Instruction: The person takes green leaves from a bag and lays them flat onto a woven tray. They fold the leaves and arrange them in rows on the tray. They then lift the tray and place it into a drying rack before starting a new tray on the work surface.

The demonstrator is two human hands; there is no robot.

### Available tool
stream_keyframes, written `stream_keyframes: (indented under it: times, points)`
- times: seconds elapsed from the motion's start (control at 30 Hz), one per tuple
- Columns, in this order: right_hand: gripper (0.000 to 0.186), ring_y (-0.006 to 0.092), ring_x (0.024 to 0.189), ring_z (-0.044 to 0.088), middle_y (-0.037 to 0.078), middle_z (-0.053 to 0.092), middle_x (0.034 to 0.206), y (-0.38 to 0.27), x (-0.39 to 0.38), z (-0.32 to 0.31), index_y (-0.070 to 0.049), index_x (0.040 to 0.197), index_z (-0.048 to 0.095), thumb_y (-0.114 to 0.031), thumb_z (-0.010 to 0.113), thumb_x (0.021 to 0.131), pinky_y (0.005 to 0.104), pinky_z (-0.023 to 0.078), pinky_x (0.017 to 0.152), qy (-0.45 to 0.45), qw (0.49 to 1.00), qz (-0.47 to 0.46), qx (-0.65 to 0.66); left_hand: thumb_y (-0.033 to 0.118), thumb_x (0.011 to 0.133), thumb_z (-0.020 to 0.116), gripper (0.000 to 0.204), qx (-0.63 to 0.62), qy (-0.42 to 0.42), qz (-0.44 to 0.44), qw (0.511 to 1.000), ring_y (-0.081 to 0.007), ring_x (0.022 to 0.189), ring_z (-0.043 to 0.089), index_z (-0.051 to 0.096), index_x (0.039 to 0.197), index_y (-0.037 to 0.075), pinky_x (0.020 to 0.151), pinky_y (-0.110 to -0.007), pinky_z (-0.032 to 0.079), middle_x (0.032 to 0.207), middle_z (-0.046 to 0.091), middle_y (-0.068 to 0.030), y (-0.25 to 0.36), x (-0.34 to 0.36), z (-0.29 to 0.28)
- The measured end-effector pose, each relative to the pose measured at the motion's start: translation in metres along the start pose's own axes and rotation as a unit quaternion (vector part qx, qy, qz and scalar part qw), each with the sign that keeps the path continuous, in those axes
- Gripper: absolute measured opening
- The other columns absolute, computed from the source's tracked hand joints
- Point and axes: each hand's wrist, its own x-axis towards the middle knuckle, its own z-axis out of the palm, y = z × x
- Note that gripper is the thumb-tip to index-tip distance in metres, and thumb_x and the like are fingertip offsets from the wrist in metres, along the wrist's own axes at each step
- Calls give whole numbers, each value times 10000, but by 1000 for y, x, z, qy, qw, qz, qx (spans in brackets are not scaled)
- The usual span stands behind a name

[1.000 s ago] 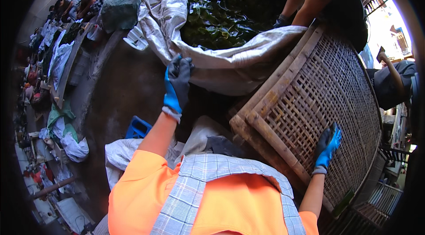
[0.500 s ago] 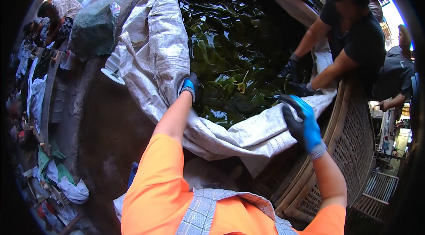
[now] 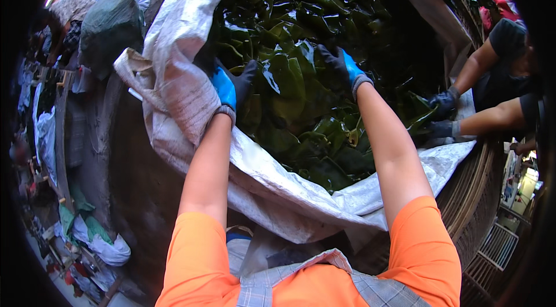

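Both my hands wear blue and black gloves with grey cuffs and reach over a large heap of dark green, wet, glossy leaves [image 3: 286,84]. At the left of the heap is my left hand [image 3: 231,88], beside the inner side of the white woven sack cloth [image 3: 179,64], thumb and fingers apart. My right hand [image 3: 343,68] is over the middle of the leaves, its fingers spread, holding nothing. Whether my fingertips touch the leaves I cannot tell. The cloth's folded edge runs round the near and left sides of the heap.
At the right, a co-worker's dark-gloved hands [image 3: 443,107] are at the heap's edge among some leaves. Below them stands a woven bamboo rack [image 3: 463,191]. A dark green bundle [image 3: 113,29] lies at the upper left, and white and green cloths [image 3: 107,243] lie lower left.
My left hand has moved off the cloth edge, up and inward. My right hand has left the cloth at the right and moved over the leaves. My view has shifted slightly.
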Motion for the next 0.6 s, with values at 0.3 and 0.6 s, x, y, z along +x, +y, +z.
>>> stream_keyframes:
  times: [0.3,0.6]
  points:
    - [667,162,964,560,94,651,1116,6,30,11,-44,1187,619,-618,554,853,329,434,877,-102,994,40,5,720,738,588,927,94,-131,63,985,-430,1132,537,451,1333,23,924,-456,454,1268,500,-304,44,-22,-30]
    - [229,95,814,583,24,674,904,22,-26,0,-46,1076,664,-74,605,857,274,487,732,-278,949,8,146,333,960,445,525,-91,-370,198,903,-239,1275,395,354,1434,128,1081,-332,309,1401,431,-98,91,-196,122]
